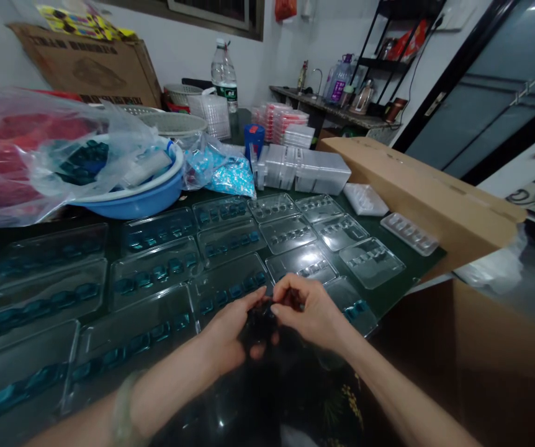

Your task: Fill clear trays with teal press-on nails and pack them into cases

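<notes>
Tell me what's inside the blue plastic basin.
The blue plastic basin holds a clear plastic bag with dark teal pieces showing through it. The bag covers the rest, so the basin's bottom and anything lying there can't be seen.

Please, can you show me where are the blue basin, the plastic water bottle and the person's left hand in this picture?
Blue plastic basin [128,208]: head view, point on its outer wall.
Plastic water bottle [224,77]: head view, point on its upper body.
Left hand [224,338]: head view, point on the back of the hand.
</notes>
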A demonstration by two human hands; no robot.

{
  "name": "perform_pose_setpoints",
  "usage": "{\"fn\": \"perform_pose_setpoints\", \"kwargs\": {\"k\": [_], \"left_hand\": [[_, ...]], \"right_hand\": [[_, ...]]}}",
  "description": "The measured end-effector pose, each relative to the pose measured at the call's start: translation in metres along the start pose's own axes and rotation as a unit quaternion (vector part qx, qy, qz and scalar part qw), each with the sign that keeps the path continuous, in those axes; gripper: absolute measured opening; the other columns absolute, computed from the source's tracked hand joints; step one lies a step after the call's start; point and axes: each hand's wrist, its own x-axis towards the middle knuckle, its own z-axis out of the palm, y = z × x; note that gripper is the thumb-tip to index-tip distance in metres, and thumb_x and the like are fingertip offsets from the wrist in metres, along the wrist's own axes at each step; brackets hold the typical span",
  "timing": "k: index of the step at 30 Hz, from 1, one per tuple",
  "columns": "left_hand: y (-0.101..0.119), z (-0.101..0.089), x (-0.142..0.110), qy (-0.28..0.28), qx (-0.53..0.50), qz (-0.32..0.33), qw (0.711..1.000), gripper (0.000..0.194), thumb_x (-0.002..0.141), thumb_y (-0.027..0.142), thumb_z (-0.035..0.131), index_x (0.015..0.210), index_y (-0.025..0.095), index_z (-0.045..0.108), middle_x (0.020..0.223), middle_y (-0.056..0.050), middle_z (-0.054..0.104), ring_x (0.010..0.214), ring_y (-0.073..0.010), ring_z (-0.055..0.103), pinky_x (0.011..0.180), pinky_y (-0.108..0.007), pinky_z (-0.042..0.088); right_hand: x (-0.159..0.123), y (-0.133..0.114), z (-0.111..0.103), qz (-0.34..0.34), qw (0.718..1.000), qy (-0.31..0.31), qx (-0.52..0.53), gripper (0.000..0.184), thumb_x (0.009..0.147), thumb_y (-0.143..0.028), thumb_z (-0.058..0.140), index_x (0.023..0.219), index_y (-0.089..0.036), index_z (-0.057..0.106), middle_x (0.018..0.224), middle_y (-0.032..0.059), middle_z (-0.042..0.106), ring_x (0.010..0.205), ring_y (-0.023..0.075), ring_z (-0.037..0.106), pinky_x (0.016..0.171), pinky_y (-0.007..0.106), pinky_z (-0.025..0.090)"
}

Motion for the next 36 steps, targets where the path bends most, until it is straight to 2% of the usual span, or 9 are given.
{"fn": "perform_pose_setpoints", "kwargs": {"k": [3, 7, 9, 13, 16, 20, 23, 28, 36], "left_hand": [[0.005, 0.003, -0.008, 0.023, 0.009, 0.046, 0.999, 0.031, 0.073, 0.044, 0.051, 0.083, 0.015, 0.056, 0.068, -0.005, 0.055, 0.051, -0.0148, 0.054, 0.03, -0.018, 0.025], [0.01, 0.008, -0.021, -0.003, 0.072, 0.126, 0.989, 0.024, 0.072, 0.036, 0.057, 0.079, 0.014, 0.058, 0.069, -0.003, 0.053, 0.052, -0.0107, 0.05, 0.031, -0.016, 0.026], [0.01, 0.008, -0.022, -0.003, 0.096, 0.143, 0.985, 0.019, 0.069, 0.031, 0.06, 0.077, 0.014, 0.057, 0.067, -0.002, 0.052, 0.05, -0.0091, 0.048, 0.031, -0.015, 0.025], [0.007, 0.007, -0.019, 0.028, 0.092, 0.111, 0.989, 0.021, 0.068, 0.034, 0.061, 0.073, 0.014, 0.056, 0.066, -0.001, 0.05, 0.048, -0.0085, 0.048, 0.03, -0.015, 0.023], [0.006, 0.008, -0.017, 0.037, 0.086, 0.085, 0.992, 0.025, 0.069, 0.038, 0.059, 0.071, 0.014, 0.055, 0.065, -0.001, 0.05, 0.048, -0.0088, 0.048, 0.029, -0.014, 0.021], [0.004, 0.009, -0.017, 0.033, 0.076, 0.071, 0.994, 0.028, 0.07, 0.04, 0.057, 0.072, 0.012, 0.056, 0.064, -0.002, 0.049, 0.049, -0.0085, 0.047, 0.03, -0.015, 0.022], [0.002, 0.01, -0.015, 0.024, 0.071, 0.08, 0.994, 0.025, 0.069, 0.038, 0.059, 0.07, 0.013, 0.054, 0.066, -0.001, 0.048, 0.049, -0.0077, 0.046, 0.031, -0.015, 0.021], [-0.001, 0.011, -0.011, 0.013, 0.057, 0.069, 0.996, 0.019, 0.068, 0.031, 0.061, 0.072, 0.016, 0.052, 0.067, 0.002, 0.044, 0.05, -0.0071, 0.045, 0.031, -0.014, 0.02], [-0.003, 0.013, -0.011, -0.006, 0.051, 0.073, 0.996, 0.018, 0.07, 0.031, 0.06, 0.074, 0.015, 0.053, 0.063, 0.001, 0.045, 0.05, -0.0069, 0.044, 0.032, -0.014, 0.021]], "right_hand": [[0.002, 0.007, -0.007, 0.022, 0.992, 0.043, 0.116, 0.008, 0.071, -0.02, 0.055, 0.075, -0.018, 0.048, 0.072, -0.0023, 0.052, 0.054, 0.0061, 0.047, 0.049, 0.018, 0.037], [0.001, 0.013, -0.007, 0.053, 0.976, 0.08, 0.195, 0.012, 0.071, -0.025, 0.058, 0.074, -0.018, 0.049, 0.074, -0.0025, 0.053, 0.045, 0.003, 0.038, 0.04, 0.016, 0.031], [-0.001, 0.014, -0.003, 0.064, 0.97, 0.085, 0.218, 0.011, 0.071, -0.026, 0.057, 0.074, -0.018, 0.049, 0.07, -0.0036, 0.051, 0.043, 0.003, 0.036, 0.038, 0.016, 0.029], [-0.005, 0.016, 0.006, 0.035, 0.978, 0.137, 0.154, 0.009, 0.072, -0.022, 0.056, 0.077, -0.018, 0.051, 0.066, -0.0036, 0.05, 0.051, 0.0062, 0.044, 0.046, 0.018, 0.036], [-0.009, 0.018, 0.012, -0.014, 0.979, 0.189, 0.074, 0.012, 0.072, -0.019, 0.055, 0.084, -0.018, 0.054, 0.073, -0.001, 0.053, 0.064, 0.0099, 0.051, 0.057, 0.021, 0.041], [-0.014, 0.02, 0.015, -0.077, 0.978, 0.194, 0.005, 0.013, 0.075, -0.017, 0.053, 0.087, -0.019, 0.058, 0.082, 0.0013, 0.054, 0.067, 0.0107, 0.051, 0.056, 0.022, 0.041], [-0.017, 0.021, 0.015, -0.092, 0.977, 0.192, 0.008, 0.013, 0.076, -0.017, 0.053, 0.087, -0.018, 0.059, 0.083, 0.002, 0.053, 0.068, 0.0106, 0.051, 0.057, 0.022, 0.041], [-0.019, 0.026, 0.014, -0.079, 0.977, 0.193, 0.047, 0.013, 0.074, -0.013, 0.054, 0.085, -0.019, 0.059, 0.082, 0.0011, 0.053, 0.068, 0.0104, 0.051, 0.057, 0.021, 0.042], [-0.027, 0.023, 0.019, -0.102, 0.969, 0.225, 0.015, 0.014, 0.075, -0.012, 0.053, 0.087, -0.019, 0.057, 0.084, 0.0015, 0.052, 0.071, 0.0109, 0.052, 0.061, 0.023, 0.043]]}}
